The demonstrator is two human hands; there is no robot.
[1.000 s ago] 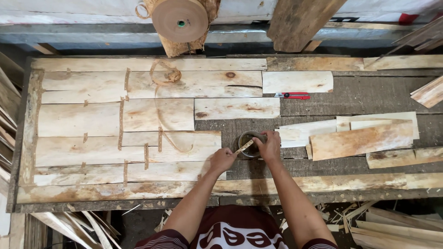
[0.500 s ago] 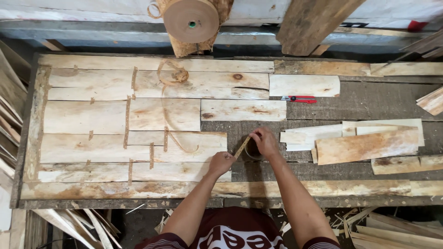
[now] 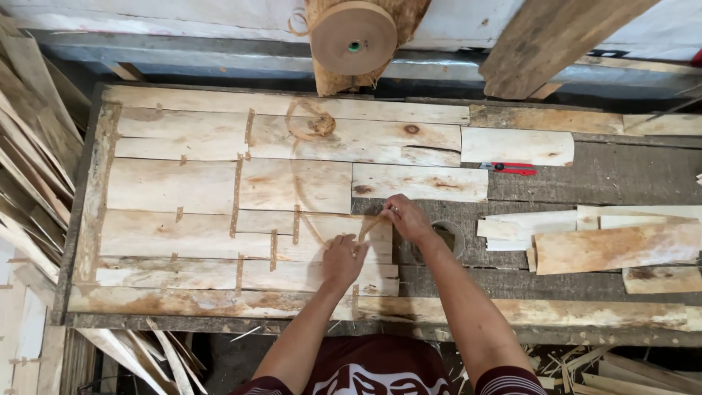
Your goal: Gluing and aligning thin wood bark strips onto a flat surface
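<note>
A long, rough workbench (image 3: 621, 179) fills most of the view, its right end cut off by the frame. Across its left two thirds lies a patchwork of pale veneer sheets (image 3: 219, 190), butted edge to edge and joined by short brown tape strips (image 3: 236, 194). Loose veneer pieces (image 3: 614, 245) are stacked on the right, well apart from the patchwork, their far ends running out of sight. A slanted timber plank (image 3: 556, 40) crosses the far right corner, only partly shown. At the far edge, middle, a big roll of brown paper tape (image 3: 352, 36) stands on a post; its tape trails down onto the sheets in a thin curve that is hard to follow. Bundles of veneer offcuts (image 3: 29, 146) lean at the left edge, mostly out of frame.

The person's left hand (image 3: 344, 260) presses flat, fingers bent, on the near right corner of the patchwork. The right hand (image 3: 406, 218), just beyond and to the right of it, pinches a short length of tape (image 3: 369, 225) between thumb and fingers, drawn taut toward the left hand at the sheet's edge. A round dish (image 3: 447, 238) sits in the bench beside the right wrist, half hidden by the forearm; its contents cannot be made out. A small red cutter (image 3: 508, 168) lies far right of the hands, touching a veneer piece.
</note>
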